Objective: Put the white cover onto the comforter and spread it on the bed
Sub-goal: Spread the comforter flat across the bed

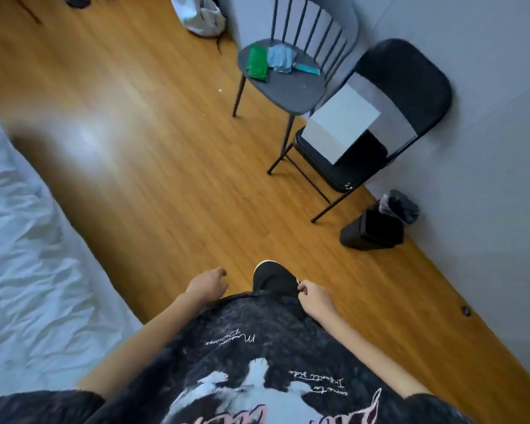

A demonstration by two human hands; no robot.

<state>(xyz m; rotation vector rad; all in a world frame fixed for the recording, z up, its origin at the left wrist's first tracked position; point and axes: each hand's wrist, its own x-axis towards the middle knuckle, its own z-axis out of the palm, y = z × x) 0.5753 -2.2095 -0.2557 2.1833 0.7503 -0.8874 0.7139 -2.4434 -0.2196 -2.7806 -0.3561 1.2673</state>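
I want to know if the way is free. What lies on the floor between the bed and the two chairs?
In the head view, only bare wooden floor lies between the bed and the grey chair and black folding chair, apart from one tiny white speck.

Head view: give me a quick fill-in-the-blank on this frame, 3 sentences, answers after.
1. The left hand and right hand both hold ____.
2. The white bedding lies at the ____ edge of the view.
3. The green packet rests on the seat of the grey ____.

Answers: nothing; left; chair
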